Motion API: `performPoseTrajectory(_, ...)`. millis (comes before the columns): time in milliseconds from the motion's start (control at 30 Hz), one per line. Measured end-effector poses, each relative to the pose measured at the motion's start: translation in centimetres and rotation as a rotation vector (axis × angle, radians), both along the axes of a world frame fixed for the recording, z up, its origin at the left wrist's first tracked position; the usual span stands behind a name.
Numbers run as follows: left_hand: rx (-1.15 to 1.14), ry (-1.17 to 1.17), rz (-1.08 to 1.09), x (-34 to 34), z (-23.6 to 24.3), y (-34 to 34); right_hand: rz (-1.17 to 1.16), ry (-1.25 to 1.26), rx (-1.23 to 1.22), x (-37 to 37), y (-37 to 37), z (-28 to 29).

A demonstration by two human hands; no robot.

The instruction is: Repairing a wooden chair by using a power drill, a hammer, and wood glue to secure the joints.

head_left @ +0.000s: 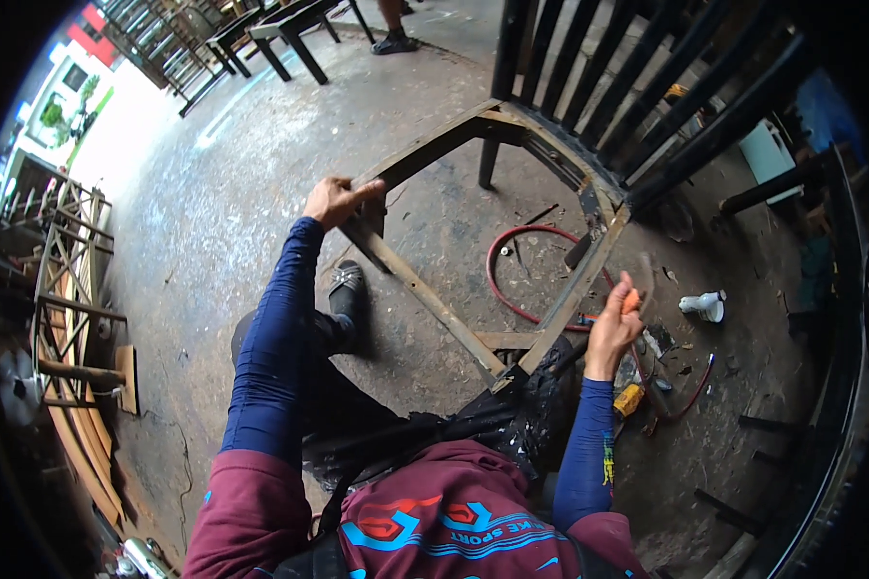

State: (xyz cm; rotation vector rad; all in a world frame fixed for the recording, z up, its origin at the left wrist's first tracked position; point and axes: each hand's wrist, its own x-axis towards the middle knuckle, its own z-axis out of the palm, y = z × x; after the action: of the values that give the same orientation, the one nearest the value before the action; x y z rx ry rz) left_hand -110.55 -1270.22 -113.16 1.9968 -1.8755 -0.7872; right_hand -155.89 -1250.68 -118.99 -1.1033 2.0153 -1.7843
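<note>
A dark wooden chair with slatted backrest (pixel 589 87) stands in front of me, its seat frame (pixel 434 304) without a panel, so the floor shows through. My left hand (pixel 336 201) is closed on the frame's left corner, thumb laid over the top rail. To the right of the frame, my right hand (pixel 616 328) is closed around a tool with an orange handle (pixel 631 301). Its far end is smeared by motion, so I cannot tell its kind. The near corner of the frame is by my lap.
A red hose (pixel 497 280) curls on the floor beneath the chair. Right of it lie a white bottle (pixel 705 306) and a yellow object (pixel 630 399). Long curved wood strips (pixel 77 425) and a lattice frame (pixel 68 241) stand left. Dark tables (pixel 290 24) and another person's foot (pixel 394 42) are farther off.
</note>
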Motion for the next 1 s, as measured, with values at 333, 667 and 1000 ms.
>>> performPoseTrajectory(333,-0.357,-0.030,0.370,-10.0,-0.1,9.5,0.182,-0.340,0.215,-6.6,-4.8,1.1)
performPoseTrajectory(667,0.073,0.752,0.402,-13.7,1.1,11.2,0.231,0.176,0.305,-18.1,-8.2,-1.1)
performPoseTrajectory(1000,-0.009,0.549,0.212,-13.6,-0.9,11.9,0.216,0.138,0.321,-16.2,-7.0,1.4)
